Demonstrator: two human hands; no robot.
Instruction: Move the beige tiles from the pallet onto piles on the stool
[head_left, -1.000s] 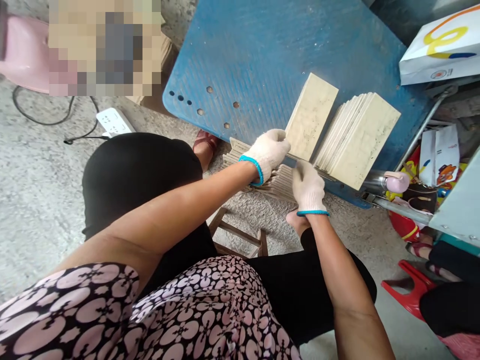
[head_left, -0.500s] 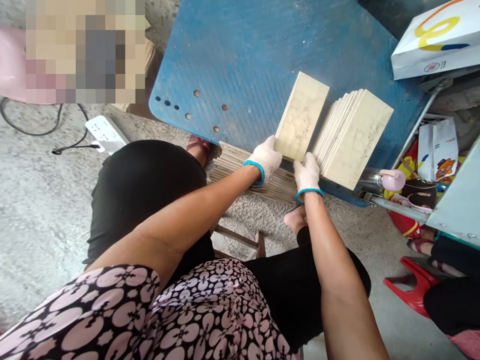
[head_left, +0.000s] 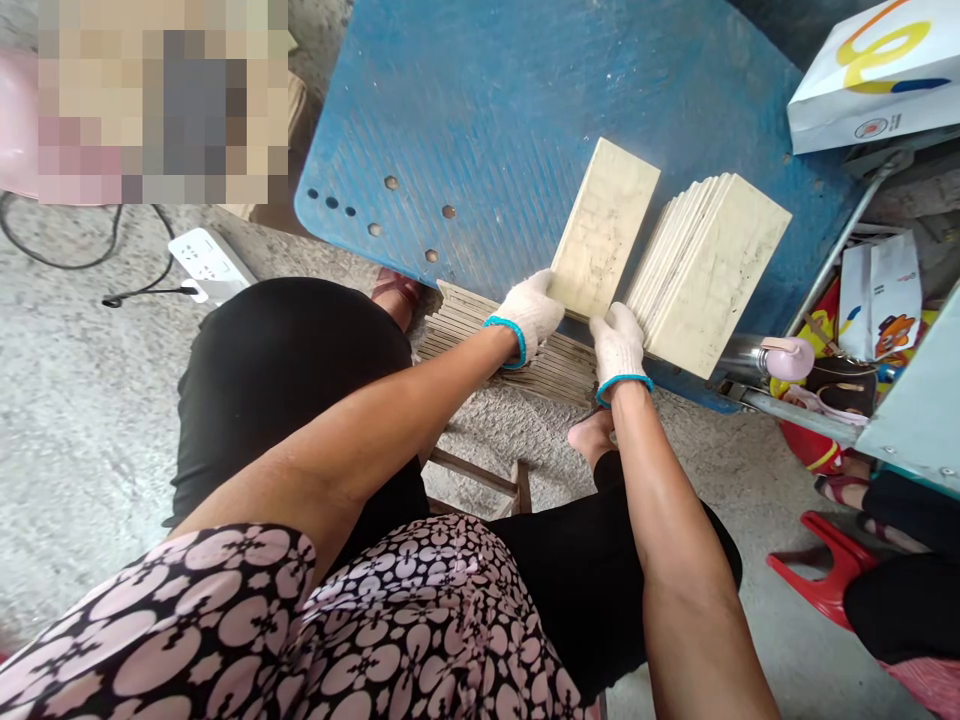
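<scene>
Your left hand (head_left: 529, 312), in a white knit glove, has its fingers curled onto the near left corner of a single cream tile (head_left: 604, 230) lying flat on the blue table (head_left: 480, 110). Your right hand (head_left: 619, 345), gloved too, grips the tile's near right corner; its fingers look wrapped over the edge, but how far they close underneath I cannot tell. The tile sits at the table's near edge, angled away from you. Just right of it on the table, a fanned stack of tiles (head_left: 712, 262) leans, close to the single tile but not clearly touching. Below the table's near edge, under your wrists, lies a flat pile of slats (head_left: 517, 355) on the concrete floor. A white power strip (head_left: 206, 262) lies on the floor left of the table, well apart. A white box (head_left: 874, 75) stands at the table's far right.
</scene>
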